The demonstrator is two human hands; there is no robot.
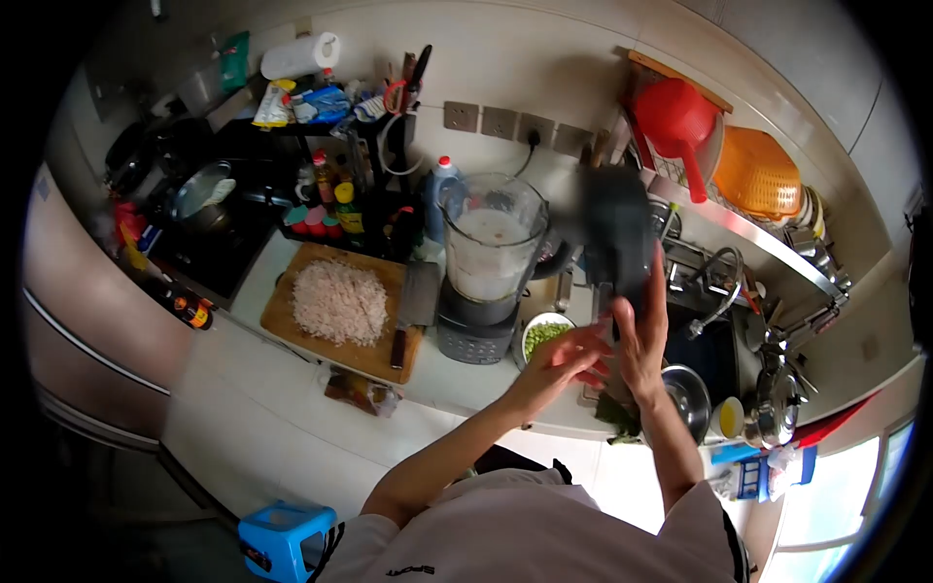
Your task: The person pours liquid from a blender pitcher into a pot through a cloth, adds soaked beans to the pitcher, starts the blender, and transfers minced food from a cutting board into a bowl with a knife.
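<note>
R hand grips the blurry dark thing, L hand is empty & loose, so go slow nr jug.

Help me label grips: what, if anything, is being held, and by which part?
The right hand holds a blurred dark object by its lower-right edge in the picture; exact contact is unclear. The left hand appears empty.

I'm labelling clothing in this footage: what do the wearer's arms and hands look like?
The left hand and right hand are gloveless, with no watch visible on either wrist. The forearms are bare below short, pale sleeves with black stripes near the edges. No cables show on them.
</note>
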